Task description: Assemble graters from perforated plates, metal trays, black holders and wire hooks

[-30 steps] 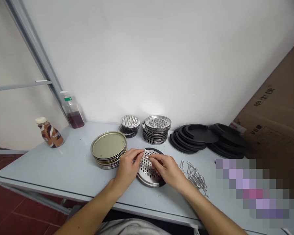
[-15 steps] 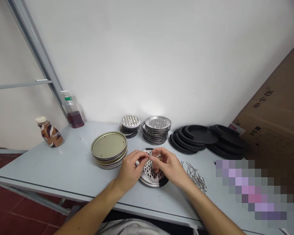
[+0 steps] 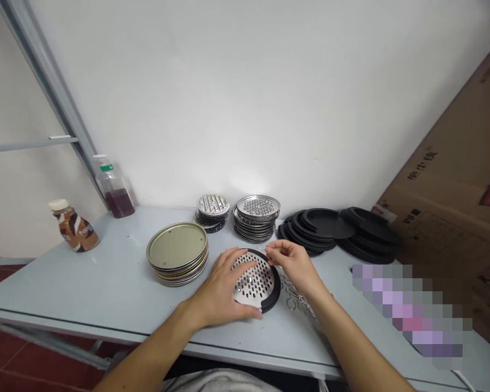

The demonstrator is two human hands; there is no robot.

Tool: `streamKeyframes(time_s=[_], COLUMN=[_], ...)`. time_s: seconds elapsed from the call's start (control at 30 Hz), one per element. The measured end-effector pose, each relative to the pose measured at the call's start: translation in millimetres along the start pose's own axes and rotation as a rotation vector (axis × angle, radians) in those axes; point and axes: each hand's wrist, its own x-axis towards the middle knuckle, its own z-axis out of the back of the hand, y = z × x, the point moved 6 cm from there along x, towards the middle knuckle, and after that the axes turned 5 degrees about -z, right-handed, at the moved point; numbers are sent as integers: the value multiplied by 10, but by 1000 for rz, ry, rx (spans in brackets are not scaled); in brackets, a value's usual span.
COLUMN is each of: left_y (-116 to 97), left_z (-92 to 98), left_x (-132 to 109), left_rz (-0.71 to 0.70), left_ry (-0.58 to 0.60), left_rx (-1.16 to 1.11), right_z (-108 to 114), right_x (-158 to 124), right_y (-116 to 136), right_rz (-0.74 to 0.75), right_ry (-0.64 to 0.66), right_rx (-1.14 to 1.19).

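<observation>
While my left hand (image 3: 218, 291) lies flat on the perforated steel disc (image 3: 253, 283), my right hand (image 3: 294, 267) sits up at its far rim.

— Fingers?

— Left ones (image 3: 240, 262) spread apart, pressing on the steel, not clamped. Right ones (image 3: 271, 249) pinched together; can't tell if they hold anything, too small to see.

— Where's the disc?

— Middle of the desk (image 3: 65, 283), near side, lying flat. Black rubber ring (image 3: 274, 288) around its edge, with a gap at the near side.

— Around it?

— Wire clips (image 3: 294, 298) just right, under my right wrist. Stack of gold-toned lids (image 3: 177, 245) to the left. Two stacks of perforated discs (image 3: 212, 206) (image 3: 257, 208) on the far side, black rubber rings (image 3: 322, 223) far right.

— Meaning?

— Ring is on the disc, and my left hand pins it down.
</observation>
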Motion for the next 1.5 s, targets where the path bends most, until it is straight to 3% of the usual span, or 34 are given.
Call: streamKeyframes(time_s=[0.13, 0.37, 0.57, 0.7, 0.77, 1.03, 1.3, 1.5], left_y=[93, 51, -2, 197, 304, 446, 464, 487], left_z=[-134, -102, 157, 224, 177, -8, 25, -37], left_x=[-52, -30, -12, -62, -79, -67, -68, -92], left_rz=[32, 74, 89, 258, 357, 533, 527, 607], left_ry=[158, 150, -148, -452, -501, -339, -324, -340], left_rx=[46, 22, -349, -440, -455, -635, -627, -858], right_z=[109, 93, 178, 86, 29, -33, -34, 4], right_x=[123, 136, 89, 40, 37, 121, 119, 116], right_y=[-133, -153, -31, 5, -18, -177, -179, -172], right_rz=[38, 69, 103, 113, 103, 85, 54, 67], right_ry=[-92, -126, -175, -136, -108, -23, -27, -51], right_rx=[-86, -115, 92, 257, 269, 68, -12, -165])
